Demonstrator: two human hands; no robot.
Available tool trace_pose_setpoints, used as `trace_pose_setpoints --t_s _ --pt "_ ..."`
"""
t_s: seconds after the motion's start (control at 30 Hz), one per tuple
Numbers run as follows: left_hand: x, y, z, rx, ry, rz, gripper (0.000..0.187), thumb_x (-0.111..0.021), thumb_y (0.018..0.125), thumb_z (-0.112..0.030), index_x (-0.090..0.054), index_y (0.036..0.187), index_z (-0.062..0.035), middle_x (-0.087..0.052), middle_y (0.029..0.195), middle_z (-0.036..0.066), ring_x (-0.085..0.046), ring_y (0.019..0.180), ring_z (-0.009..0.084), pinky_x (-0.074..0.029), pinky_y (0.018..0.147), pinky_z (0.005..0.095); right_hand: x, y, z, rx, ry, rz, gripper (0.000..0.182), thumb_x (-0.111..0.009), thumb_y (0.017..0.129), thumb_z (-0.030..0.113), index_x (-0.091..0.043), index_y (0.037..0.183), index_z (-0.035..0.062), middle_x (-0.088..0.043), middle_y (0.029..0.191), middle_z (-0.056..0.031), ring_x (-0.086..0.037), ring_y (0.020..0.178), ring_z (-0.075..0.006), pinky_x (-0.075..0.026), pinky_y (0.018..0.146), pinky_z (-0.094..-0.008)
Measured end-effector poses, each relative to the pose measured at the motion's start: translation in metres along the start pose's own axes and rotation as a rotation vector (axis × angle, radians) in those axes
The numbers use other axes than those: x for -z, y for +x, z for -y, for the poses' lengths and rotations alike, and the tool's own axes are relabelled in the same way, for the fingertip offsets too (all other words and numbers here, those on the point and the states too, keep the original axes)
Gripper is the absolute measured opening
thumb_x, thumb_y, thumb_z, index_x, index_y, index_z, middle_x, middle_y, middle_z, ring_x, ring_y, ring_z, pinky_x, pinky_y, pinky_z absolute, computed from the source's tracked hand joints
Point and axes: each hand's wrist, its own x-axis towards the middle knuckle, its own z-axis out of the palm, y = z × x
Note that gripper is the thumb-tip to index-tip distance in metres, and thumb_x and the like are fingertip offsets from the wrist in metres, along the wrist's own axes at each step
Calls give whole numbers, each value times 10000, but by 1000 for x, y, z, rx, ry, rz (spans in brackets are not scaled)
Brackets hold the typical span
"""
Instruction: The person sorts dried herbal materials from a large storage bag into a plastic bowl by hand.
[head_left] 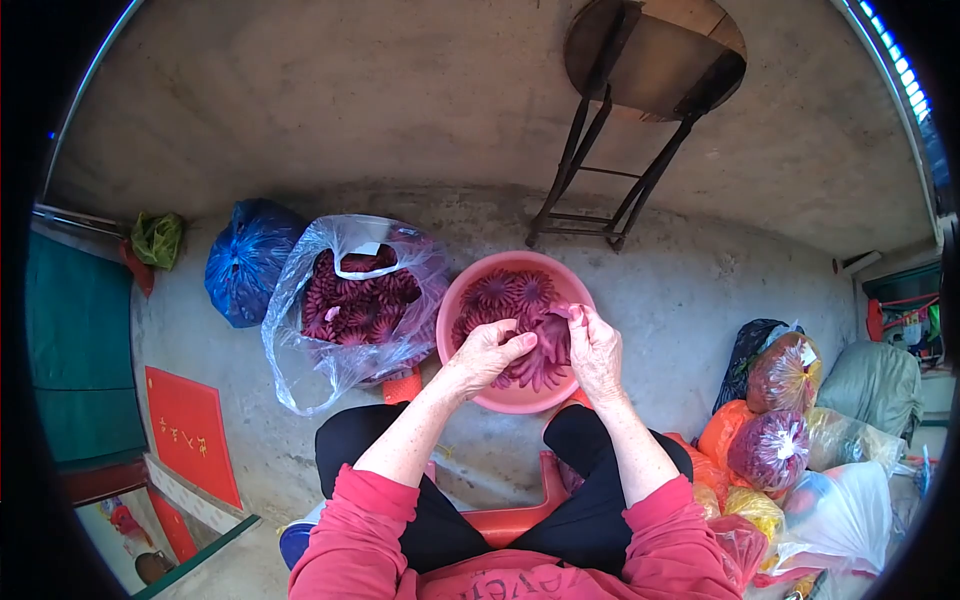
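In front of me a pink plastic basin point(583, 290) holds dark pink pieces point(497, 290), shaped like flowers with many finger-like petals. Over the basin's front half, a lighter pink flower-like piece point(545, 350) hangs between my hands, its strips pointing down. My left hand point(485, 355) is closed, thumb against bent fingers, at the left side of this piece. Pinched between the thumb and fingertips of my right hand point(597, 355) is the upper right end of the piece. The fingers partly cover what they grip.
Left of the basin stands an open clear plastic bag point(285, 330) of similar pieces, beside a tied blue bag point(250, 265). A folding stool point(620, 175) is beyond the basin. Several filled bags, including a purple one point(768, 450), are piled at right. A red sheet point(190, 430) lies left.
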Motion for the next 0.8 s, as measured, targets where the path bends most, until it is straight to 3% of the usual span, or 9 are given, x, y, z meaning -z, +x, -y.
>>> trace_pose_setpoints --t_s 0.1,0.27,0.4,0.43,0.57,0.8 --pt "3 2 2 -26 40 2 163 -601 847 -139 -575 957 -21 -611 877 47 -561 732 68 -459 641 152 1 1 -4 -108 4 17 258 -486 900 259 -617 936 40 -607 705 -108 -550 586 -227 -410 549 -311" --pt "11 -2 -5 23 -48 34 185 -593 860 -142 -586 1006 -29 -610 893 29 -551 774 62 -446 715 169 10 11 -32 -217 142 -45 274 -485 901 267 -612 972 35 -631 784 -91 -577 633 -193 -436 585 -276" --pt "5 -3 -17 -81 -327 -81 161 -586 867 -144 -589 987 -37 -594 864 9 -526 744 52 -426 691 163 3 11 -55 244 -252 -5 290 -543 877 266 -599 991 6 -639 811 -64 -574 651 -142 -453 611 -241" --pt "4 -2 -16 -83 -326 -83 161 -586 867 -144 -589 987 -37 -594 864 9 -526 744 52 -426 691 163 1 11 -49 246 -250 -5 290 -543 877 266 -599 991 6 -639 811 -64 -574 651 -142 -453 611 -241" --pt "-1 1 -10 -126 -279 -84 145 -589 866 -144 -586 969 -42 -573 831 -2 -492 709 44 -403 663 155 -9 2 -6 -514 1028 349 336 -608 839 269 -586 1003 -23 -638 834 -52 -564 669 -108 -457 635 -210" --pt "3 2 -2 -135 0 -57 125 -595 862 -147 -589 944 -52 -558 802 -11 -475 688 41 -388 643 146 -13 -7 5 -360 614 182 326 -650 810 279 -601 936 -17 -619 764 -54 -528 628 -98 -432 584 -209"
